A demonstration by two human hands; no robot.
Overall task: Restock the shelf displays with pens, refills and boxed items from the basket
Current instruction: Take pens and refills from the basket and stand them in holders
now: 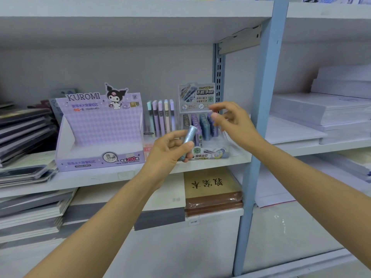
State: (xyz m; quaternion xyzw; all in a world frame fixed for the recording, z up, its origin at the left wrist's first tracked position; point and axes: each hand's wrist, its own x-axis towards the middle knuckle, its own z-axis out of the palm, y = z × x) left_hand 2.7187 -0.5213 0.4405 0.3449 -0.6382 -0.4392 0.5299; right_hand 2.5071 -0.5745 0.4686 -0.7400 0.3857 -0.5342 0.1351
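1. As a person restocks a stationery aisle, the white shelf (90, 179) carries its displays side by side near the front edge, within a shopper's easy reach.
2. Widest of them, the purple Kuromi display box (100, 127) stands at the left, its tray showing no stock and apparently waiting to be filled.
3. At the right, the clear refill display (208, 154) holds tubes upright in colour rows under a printed header card, so each shade reads at a glance.
4. Between the two, a row of slim pastel cases (160, 117) stands upright, packed side by side.
5. The right hand (234, 121) hovers just in front of the blue row, thumb and forefinger apart and gripping nothing, seemingly ready to part the tubes or take the next one.
6. The left hand (170, 149) curls round a tube's lower part, thumb pressed to its side, keeping it close to the display.
7. The silvery-blue refill tube (188, 137), the item being shelved, tilts up out of that fist, not yet in a row; the basket is out of view.
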